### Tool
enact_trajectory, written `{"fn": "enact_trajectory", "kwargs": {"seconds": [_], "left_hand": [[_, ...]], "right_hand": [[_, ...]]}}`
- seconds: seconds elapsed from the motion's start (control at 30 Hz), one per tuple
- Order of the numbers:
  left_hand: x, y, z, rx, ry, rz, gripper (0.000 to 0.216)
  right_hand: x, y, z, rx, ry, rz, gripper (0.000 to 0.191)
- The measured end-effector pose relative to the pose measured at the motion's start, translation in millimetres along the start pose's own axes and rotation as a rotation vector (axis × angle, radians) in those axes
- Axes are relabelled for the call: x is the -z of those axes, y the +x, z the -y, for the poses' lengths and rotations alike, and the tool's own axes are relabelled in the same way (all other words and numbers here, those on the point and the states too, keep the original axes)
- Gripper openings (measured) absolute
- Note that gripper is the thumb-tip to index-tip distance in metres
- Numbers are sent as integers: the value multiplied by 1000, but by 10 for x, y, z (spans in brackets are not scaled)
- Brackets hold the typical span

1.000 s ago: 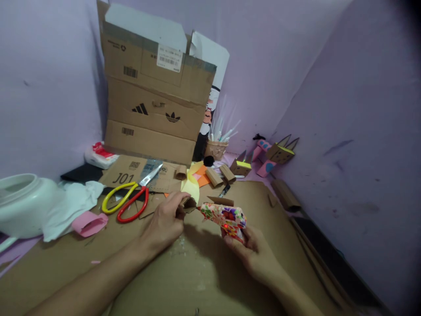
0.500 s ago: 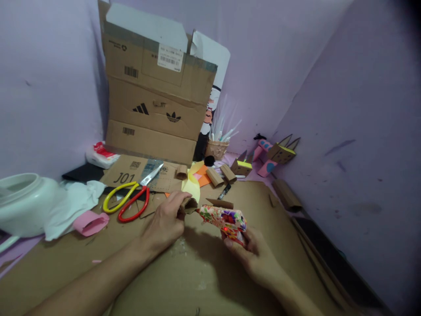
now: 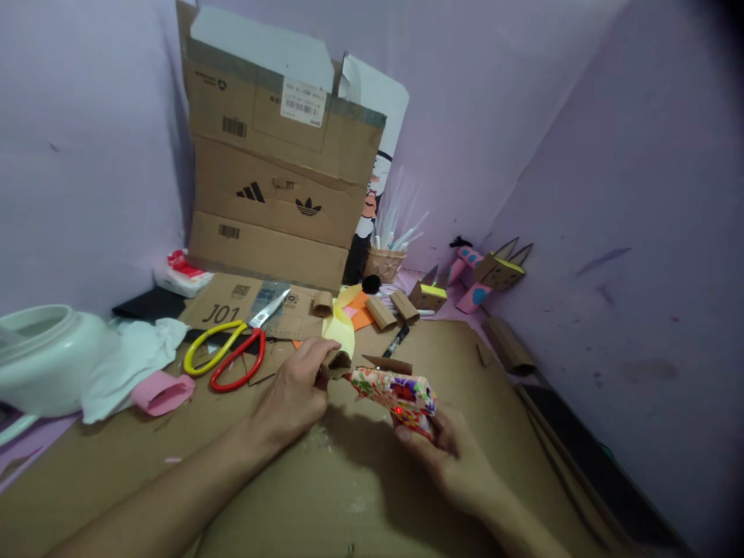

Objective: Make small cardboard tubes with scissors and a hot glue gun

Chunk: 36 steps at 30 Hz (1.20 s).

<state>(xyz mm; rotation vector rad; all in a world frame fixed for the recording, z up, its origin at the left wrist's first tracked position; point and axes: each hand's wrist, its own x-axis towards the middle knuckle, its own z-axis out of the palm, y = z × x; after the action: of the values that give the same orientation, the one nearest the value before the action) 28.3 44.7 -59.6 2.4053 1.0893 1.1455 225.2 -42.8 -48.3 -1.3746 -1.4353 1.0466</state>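
Observation:
My left hand point(image 3: 303, 381) grips a small cardboard tube point(image 3: 337, 363) with its open end turned to the right. A flower-patterned hot glue gun point(image 3: 395, 394) is in my right hand point(image 3: 442, 446), its nozzle pointing left at the edge of that tube; whether the tip touches it I cannot tell. A red light glows on the gun's side. Right behind the gun lies a thin cardboard piece point(image 3: 389, 363). To the left of my left hand are scissors point(image 3: 239, 353) with one yellow and one red handle.
A tall unfolded cardboard box point(image 3: 279, 170) stands at the back. Small cardboard tubes point(image 3: 380, 313), a black marker point(image 3: 397, 341) and yellow paper point(image 3: 342, 332) lie beyond my hands. At left are a white pot point(image 3: 46, 364) and a pink paper loop point(image 3: 163, 395).
The glue gun has tipped very slightly downward by the tube. Both hands keep their holds, and the whole view has shifted a little.

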Motion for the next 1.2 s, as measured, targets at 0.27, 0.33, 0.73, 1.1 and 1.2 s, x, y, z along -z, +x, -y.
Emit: {"fn": "enact_trajectory", "kwargs": {"seconds": [0.27, 0.33, 0.73, 1.1, 1.2], "left_hand": [[-5, -3, 4, 11, 16, -21, 53], [-3, -3, 3, 14, 9, -22, 52], [-3, 1, 4, -6, -8, -3, 55], [-23, -1, 6, -20, -50, 32, 56], [-22, -4, -2, -15, -68, 31, 56]], "right_hand": [[29, 21, 30, 3, -27, -28, 23], [36, 25, 30, -8, -36, -24, 24], [3, -12, -38, -37, -32, -60, 30], [2, -30, -7, -22, 5, -5, 28], [-1, -32, 11, -3, 40, 37, 26]]}}
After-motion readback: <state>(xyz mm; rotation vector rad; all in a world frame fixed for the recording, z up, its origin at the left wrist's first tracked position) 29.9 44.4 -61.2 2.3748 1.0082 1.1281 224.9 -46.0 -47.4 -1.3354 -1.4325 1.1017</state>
